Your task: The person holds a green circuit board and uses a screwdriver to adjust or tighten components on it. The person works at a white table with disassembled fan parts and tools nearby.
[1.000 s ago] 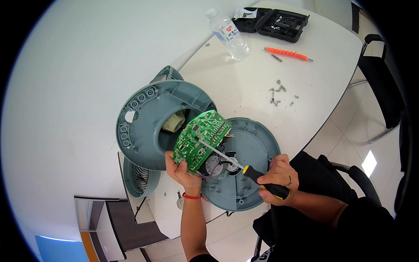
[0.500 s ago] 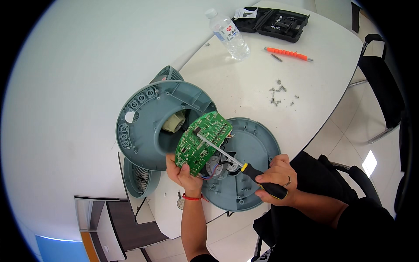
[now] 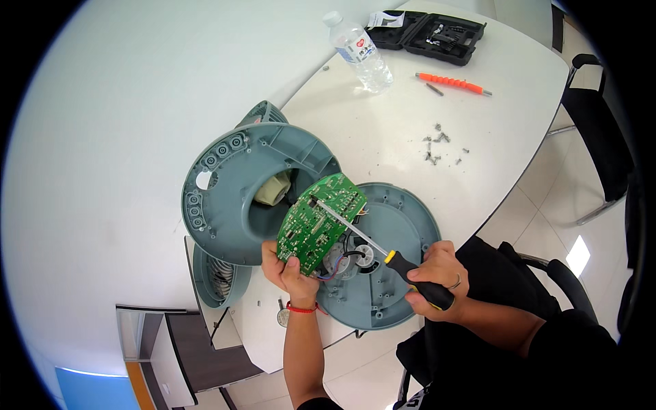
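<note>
My left hand (image 3: 291, 275) grips the lower end of a green circuit board (image 3: 309, 236), thumb on its face. The board is held tilted, with wires running from its underside. In my right hand (image 3: 441, 277) is a screwdriver (image 3: 418, 279) with a black and yellow handle. Its shaft crosses the board, and the tip is at a dark component near the board's upper left. Behind the board lies a round grey-green base (image 3: 403, 219) with a motor-like part (image 3: 336, 262) in it. To the left leans a larger grey-green housing (image 3: 232, 236) with a round central opening.
Several loose screws (image 3: 437, 145) lie on the white table (image 3: 383, 137). Farther back are an orange flexible shaft (image 3: 452, 83), a metal bit (image 3: 434, 89), a water bottle (image 3: 362, 55) and an opened black tool case (image 3: 444, 39). Black chairs (image 3: 594, 130) stand at right.
The screwdriver and my right hand have shifted slightly right and down. The board has moved a little to the right in my left hand.
</note>
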A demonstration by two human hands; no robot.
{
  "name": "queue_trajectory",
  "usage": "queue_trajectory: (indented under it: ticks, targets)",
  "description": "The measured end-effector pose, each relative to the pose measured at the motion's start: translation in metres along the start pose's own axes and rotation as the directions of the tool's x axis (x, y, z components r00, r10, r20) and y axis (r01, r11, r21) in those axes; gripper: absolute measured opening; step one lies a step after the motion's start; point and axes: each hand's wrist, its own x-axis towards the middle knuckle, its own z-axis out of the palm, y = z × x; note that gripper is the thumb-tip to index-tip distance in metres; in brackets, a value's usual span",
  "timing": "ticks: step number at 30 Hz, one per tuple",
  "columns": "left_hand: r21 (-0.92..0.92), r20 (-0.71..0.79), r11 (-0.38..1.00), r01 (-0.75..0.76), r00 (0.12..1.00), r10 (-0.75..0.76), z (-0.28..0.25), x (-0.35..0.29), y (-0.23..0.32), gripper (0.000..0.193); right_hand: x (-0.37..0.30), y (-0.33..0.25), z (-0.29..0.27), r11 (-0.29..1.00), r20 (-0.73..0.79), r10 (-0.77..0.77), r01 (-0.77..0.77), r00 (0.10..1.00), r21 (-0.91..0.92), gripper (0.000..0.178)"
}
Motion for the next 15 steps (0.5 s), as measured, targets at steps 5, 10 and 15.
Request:
queue_trajectory:
  ticks: [5,10,15]
  targets:
    - [-0.002,0.003,1.000,0.000,1.000,0.000,-0.0007,0.0000,-0.0015,0.037,0.0003,-0.0006,0.0002,1.000,-0.004,0.002,-0.002,1.000,0.004,0.043]
    - [0.011,-0.004,1.000,-0.014,1.000,0.014,-0.0014,-0.0004,-0.0022,0.034,0.0003,-0.0008,0.0002,1.000,0.000,-0.002,0.002,1.000,0.002,0.043]
    - [0.005,-0.002,1.000,-0.003,1.000,0.003,-0.0020,0.0000,-0.0034,0.035,-0.0019,0.0002,0.0008,1.000,-0.018,0.014,-0.013,1.000,0.020,0.043]
